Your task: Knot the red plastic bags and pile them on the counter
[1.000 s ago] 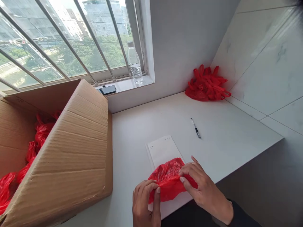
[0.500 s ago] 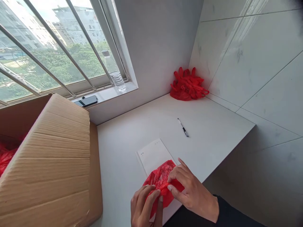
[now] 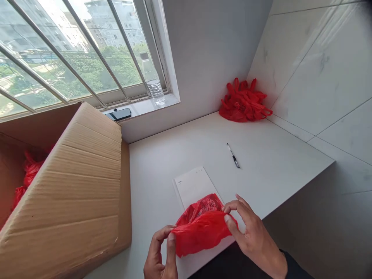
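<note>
Two hands in use, one red plastic bag (image 3: pixel 203 234) held between them. Left end is pinched between thumb and forefinger of the left hand (image 3: pixel 162 248); right end is pinched the same way by the right hand (image 3: pixel 247 228), little finger lifted clear. Thumb-to-finger gap at both ends is taken up by thin film only.

Key relation: bag's long axis is laid crosswise, hand to hand, right end set a bit farther from the body. Neither hand is nearer; one end is gripped by each. A smooth front panel is stretched toward the body, crumpled part behind it. Whether the underside is supported by the table (image 3: pixel 157 174) can't be told.

Near end of the white notepad (image 3: pixel 193 186) is covered from view by the bag. Pen (image 3: pixel 233 155) is placed beyond the right hand; cardboard box (image 3: pixel 81 186) is positioned left of the left hand, apart from it.
</note>
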### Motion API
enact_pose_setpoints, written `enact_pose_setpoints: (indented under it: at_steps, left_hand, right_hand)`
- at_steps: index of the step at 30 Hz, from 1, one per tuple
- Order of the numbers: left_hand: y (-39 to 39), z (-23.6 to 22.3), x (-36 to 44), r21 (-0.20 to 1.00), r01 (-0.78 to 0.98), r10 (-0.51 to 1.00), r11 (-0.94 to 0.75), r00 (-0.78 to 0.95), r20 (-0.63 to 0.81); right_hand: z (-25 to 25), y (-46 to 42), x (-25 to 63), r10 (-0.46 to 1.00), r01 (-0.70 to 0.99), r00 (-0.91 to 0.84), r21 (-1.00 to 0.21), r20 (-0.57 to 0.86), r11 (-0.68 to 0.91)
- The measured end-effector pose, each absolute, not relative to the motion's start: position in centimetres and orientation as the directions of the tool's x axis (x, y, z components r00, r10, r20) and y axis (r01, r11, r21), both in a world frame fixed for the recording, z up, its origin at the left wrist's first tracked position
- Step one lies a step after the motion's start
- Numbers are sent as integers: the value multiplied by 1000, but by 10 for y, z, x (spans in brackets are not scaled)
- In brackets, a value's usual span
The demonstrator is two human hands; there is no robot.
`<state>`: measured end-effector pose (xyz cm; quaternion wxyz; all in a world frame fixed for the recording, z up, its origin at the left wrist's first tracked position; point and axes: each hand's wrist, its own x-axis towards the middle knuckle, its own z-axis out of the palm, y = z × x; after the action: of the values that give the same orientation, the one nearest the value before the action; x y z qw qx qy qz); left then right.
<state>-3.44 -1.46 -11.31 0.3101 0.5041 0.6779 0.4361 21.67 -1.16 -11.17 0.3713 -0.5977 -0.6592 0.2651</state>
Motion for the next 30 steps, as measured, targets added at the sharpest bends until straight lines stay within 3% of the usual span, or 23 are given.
enact_pose_setpoints:
  at_steps: [2, 5, 8, 11, 14, 17, 19, 25, 30]
  left_hand:
    - [-18, -110, -35, 920, 371, 958, 123, -285, -13]
    - [-22, -100, -23, 881, 472, 963, -24, -227, 148]
    - [-19, -88, -10, 696, 659, 929, -286, 14, 369]
    - [-15, -83, -9, 587, 688, 885, -426, 182, 429]
    - [-13, -85, -19, 716, 621, 924, -320, 37, 381]
    - [-16, -87, -30, 881, 472, 954, -41, -243, 174]
    - [-18, -87, -35, 928, 365, 934, 73, -352, 65]
    - [-25, -74, -30, 916, 399, 840, 42, -511, 184]
    - [-28, -45, -17, 981, 39, 798, 190, -589, -131]
  right_hand:
    - [-113, -18, 217, 996, 610, 20, -790, 89, 58]
    - [-107, -19, 211, 998, 629, -49, -776, 24, 50]
    - [-97, -14, 202, 992, 612, -115, -783, 47, 108]
    - [-92, -10, 200, 984, 556, -123, -812, 129, 176]
    - [-93, -11, 206, 998, 508, -17, -859, 62, 62]
    - [-92, -13, 216, 979, 351, 114, -914, -171, -201]
    - [-89, -13, 220, 960, 213, 139, -939, -245, -270]
    - [-71, -15, 220, 952, 95, 135, -953, -274, -288]
    - [-66, -19, 227, 965, 80, 210, -981, -159, -179]
